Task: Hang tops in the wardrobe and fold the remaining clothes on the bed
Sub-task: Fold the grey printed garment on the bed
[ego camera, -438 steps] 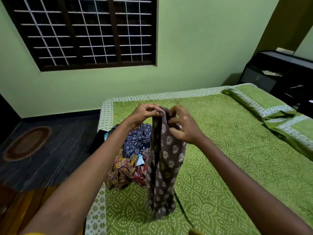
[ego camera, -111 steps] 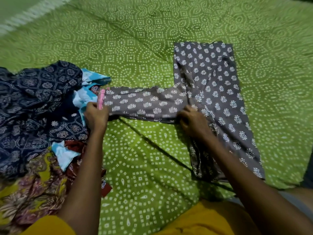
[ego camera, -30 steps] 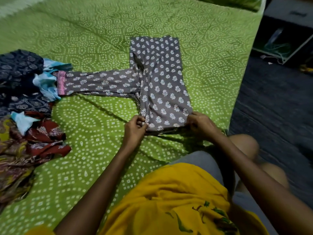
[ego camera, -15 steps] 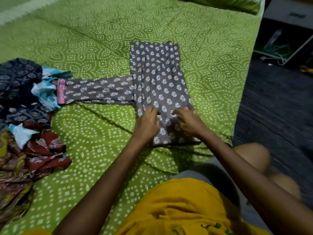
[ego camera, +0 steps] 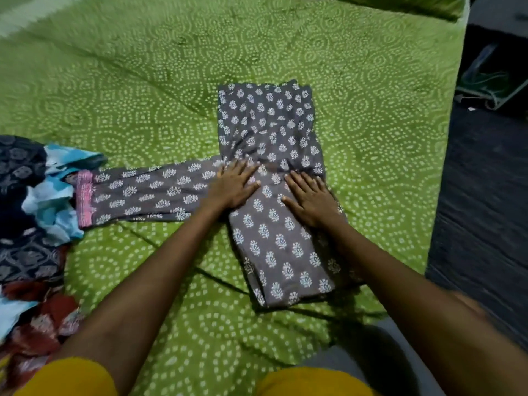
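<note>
A grey garment with white leaf print lies flat on the green bed, folded into a long panel. One sleeve with a pink cuff sticks out to the left. My left hand presses flat on the garment where the sleeve joins. My right hand lies flat beside it, fingers straight, on the panel's middle. Both palms rest on the cloth and hold nothing.
A heap of unfolded clothes, dark blue, light blue and red, lies at the bed's left edge, touching the cuff. The bed's right edge drops to a dark floor. A dark cabinet stands at top right.
The near end of the garment has been folded up over the panel. My hands let go of the hem and slid forward, and now lie flat on the cloth.
</note>
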`<state>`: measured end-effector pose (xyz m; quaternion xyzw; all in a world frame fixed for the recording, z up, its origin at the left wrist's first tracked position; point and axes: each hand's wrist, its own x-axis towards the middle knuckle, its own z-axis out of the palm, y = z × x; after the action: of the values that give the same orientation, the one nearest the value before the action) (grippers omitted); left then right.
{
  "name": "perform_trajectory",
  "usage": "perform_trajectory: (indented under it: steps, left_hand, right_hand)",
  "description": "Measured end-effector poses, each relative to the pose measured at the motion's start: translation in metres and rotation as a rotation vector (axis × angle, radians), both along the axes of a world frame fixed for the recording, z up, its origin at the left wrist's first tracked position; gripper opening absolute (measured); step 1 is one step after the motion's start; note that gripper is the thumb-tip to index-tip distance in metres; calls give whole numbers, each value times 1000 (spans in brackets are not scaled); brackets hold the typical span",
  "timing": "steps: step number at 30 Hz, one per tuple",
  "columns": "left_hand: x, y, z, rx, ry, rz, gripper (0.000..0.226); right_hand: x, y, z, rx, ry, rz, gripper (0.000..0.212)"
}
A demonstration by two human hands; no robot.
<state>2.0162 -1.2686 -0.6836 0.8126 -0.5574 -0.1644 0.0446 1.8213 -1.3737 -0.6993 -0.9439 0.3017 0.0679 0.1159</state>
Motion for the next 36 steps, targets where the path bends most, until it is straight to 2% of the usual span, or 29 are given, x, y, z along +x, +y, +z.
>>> perform_trajectory:
  steps: [5, 8, 10, 15, 18, 20, 22, 24, 26, 28, 31, 33, 35, 36]
  left_hand:
    - [80, -55, -7, -133, 132, 65, 55]
    - [115, -82, -10, -272, 317, 123, 57]
    - [132, -99, -14, -376, 434, 241, 58]
    - [161, -138, -36, -601, 341, 498, 63]
    - [170, -151, -41, -646, 341, 536, 58]
    - [177, -157, -45, -685, 343, 542, 56]
    - [185, -161, -52, -729, 317, 508, 50]
    - [196, -165, -58, -768, 307, 453, 35]
    - [205, -169, -60, -788, 320, 416, 23]
    - [208, -173, -57, -806, 325, 378, 24]
    - [213, -187, -50, -881, 295, 364, 25]
    - [218, -196, -48, -932, 279, 402, 22]
    - [226, -201, -52, -935, 301, 450, 8]
    - [229, -202, -54, -937, 308, 474, 8]
  right_hand:
    - [43, -41, 0, 7, 12, -80, 67]
    - [67, -67, -5, 21, 8, -162, 66]
    - [81, -86, -11, 36, -6, -203, 66]
    - [111, -137, -18, 73, -63, -281, 66]
    - [134, -168, -21, 129, -343, -474, 62]
    - [150, -184, -20, 196, -613, -733, 71]
    - [161, -199, -14, 299, -718, -866, 81]
    - [168, -218, -11, 391, -712, -889, 68]
    - [170, -239, -14, 473, -733, -879, 37]
    - [168, -255, -22, 569, -791, -870, 22]
    - [168, -269, -18, 743, -949, -860, 14]
    - [172, -274, -11, 777, -1027, -845, 12]
    - [176, -277, -13, 677, -955, -814, 11]
    - [178, -276, -17, 594, -882, -798, 15]
